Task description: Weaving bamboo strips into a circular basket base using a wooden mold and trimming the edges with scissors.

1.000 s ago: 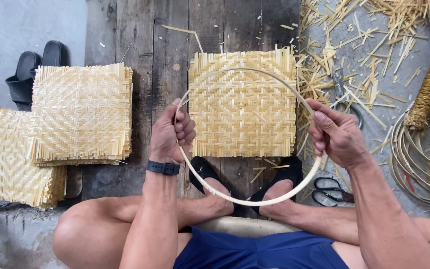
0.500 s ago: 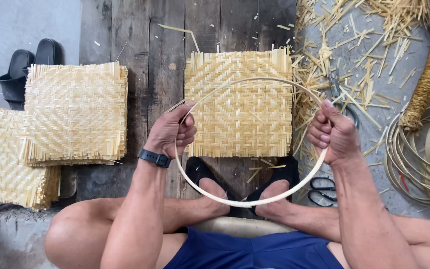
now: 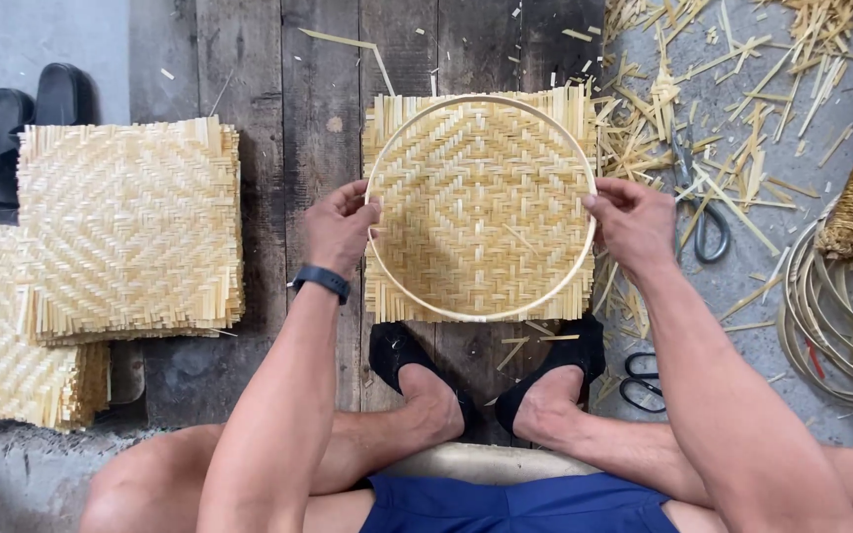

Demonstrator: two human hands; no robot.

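Both hands grip hoop over woven mat.

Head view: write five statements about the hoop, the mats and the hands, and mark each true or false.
1. Both hands grip the hoop, left hand on its left side, right hand on its right. True.
2. The hoop lies over the woven mat on the planks. True.
3. The hoop is square. False: it is round.
4. The stacked mats lie to the person's right. False: they lie to the left, beside the dark sandals.
5. Scissors lie among the bamboo scraps on the right. True.
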